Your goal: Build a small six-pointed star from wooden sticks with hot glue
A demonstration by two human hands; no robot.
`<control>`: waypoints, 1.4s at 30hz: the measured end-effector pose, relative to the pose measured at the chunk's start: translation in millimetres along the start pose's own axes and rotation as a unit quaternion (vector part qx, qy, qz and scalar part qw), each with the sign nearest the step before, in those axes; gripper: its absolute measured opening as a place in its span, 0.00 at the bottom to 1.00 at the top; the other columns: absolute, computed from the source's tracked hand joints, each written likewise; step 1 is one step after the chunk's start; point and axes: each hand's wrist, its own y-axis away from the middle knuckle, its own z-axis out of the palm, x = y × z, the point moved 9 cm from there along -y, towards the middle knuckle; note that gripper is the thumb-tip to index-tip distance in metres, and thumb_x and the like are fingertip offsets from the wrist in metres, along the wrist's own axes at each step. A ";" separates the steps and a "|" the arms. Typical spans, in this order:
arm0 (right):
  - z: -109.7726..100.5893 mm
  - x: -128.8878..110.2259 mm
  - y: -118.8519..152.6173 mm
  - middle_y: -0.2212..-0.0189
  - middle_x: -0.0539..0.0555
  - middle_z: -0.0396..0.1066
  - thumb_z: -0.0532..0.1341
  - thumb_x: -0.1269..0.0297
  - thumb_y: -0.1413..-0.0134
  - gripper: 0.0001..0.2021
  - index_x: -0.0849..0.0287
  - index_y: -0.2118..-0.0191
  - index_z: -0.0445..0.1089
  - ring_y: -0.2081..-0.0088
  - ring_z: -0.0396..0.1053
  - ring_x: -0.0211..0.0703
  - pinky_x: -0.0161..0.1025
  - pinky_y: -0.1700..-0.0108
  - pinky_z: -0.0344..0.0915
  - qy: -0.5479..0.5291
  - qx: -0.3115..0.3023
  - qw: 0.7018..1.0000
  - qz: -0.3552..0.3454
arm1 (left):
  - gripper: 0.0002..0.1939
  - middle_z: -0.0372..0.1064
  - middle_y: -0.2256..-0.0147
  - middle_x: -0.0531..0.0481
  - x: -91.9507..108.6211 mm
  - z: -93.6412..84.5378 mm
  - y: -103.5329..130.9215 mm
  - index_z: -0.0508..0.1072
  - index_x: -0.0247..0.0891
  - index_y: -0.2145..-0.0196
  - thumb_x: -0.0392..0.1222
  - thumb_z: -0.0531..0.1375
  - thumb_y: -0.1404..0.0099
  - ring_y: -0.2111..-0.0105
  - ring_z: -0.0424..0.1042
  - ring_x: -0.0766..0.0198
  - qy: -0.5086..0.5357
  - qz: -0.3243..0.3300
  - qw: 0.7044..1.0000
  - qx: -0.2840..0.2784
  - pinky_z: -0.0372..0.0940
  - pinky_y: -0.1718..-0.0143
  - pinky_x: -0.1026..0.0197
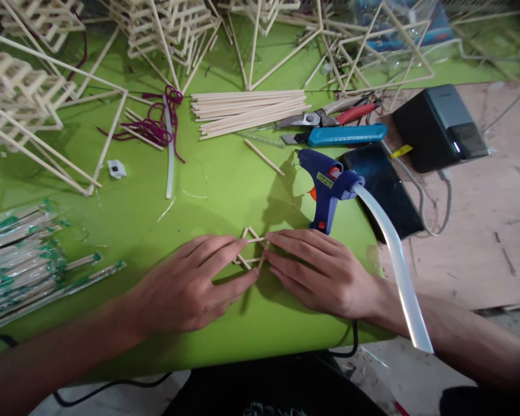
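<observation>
Evidently, clock positions taken from the frame: plastic-wrapped wooden sticks (30, 271), 9 o'clock. Purple cord (158, 130), tangled, 11 o'clock. Left hand (203, 280), 8 o'clock: fingers slightly parted, holding the frame's left side. Small wooden-stick frame (255, 240), 1, between the hands, at the green tabletop (225, 352). Bare-stick bundle (249, 112), 12 o'clock. Right hand (318, 268), 4 o'clock: fingers close together, tips holding the frame's right corner. Blue hot-glue gun (323, 188) with glue stick (396, 257), 2 o'clock. Blue utility knife (346, 136), 1 o'clock.
</observation>
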 end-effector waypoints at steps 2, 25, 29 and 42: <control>-0.7 -0.1 -0.7 0.54 0.63 0.78 0.66 0.74 0.43 0.11 0.67 0.53 0.75 0.53 0.77 0.48 0.43 0.54 0.79 0.000 0.004 1.000 -0.001 | 0.26 0.59 0.37 0.34 -0.1 0.6 0.1 0.66 0.42 0.37 0.40 0.60 0.33 0.38 0.61 0.45 0.000 0.000 1.000 -0.001 0.66 0.42 0.42; -2.3 4.2 1.0 0.55 0.64 0.79 0.67 0.76 0.46 0.11 0.71 0.55 0.76 0.52 0.77 0.52 0.47 0.52 0.79 -0.026 0.017 0.999 0.019 | 0.26 0.57 0.37 0.33 1.4 1.3 0.5 0.65 0.42 0.36 0.42 0.60 0.31 0.38 0.61 0.44 -0.004 -0.004 1.000 -0.006 0.66 0.42 0.41; -2.6 3.5 0.1 0.55 0.64 0.79 0.67 0.76 0.45 0.12 0.71 0.54 0.76 0.52 0.77 0.52 0.46 0.51 0.79 -0.022 0.017 0.999 0.016 | 0.26 0.58 0.37 0.32 1.4 1.0 -0.1 0.65 0.42 0.36 0.41 0.59 0.31 0.38 0.61 0.44 -0.005 -0.006 1.000 -0.002 0.67 0.42 0.41; 0.1 -0.6 -2.2 0.54 0.67 0.77 0.66 0.75 0.44 0.10 0.68 0.55 0.76 0.53 0.77 0.54 0.47 0.57 0.78 -0.004 -0.007 1.000 -0.004 | 0.25 0.62 0.39 0.35 1.2 -2.1 -1.4 0.65 0.41 0.37 0.42 0.58 0.30 0.39 0.63 0.45 -0.013 -0.006 1.000 0.007 0.67 0.43 0.43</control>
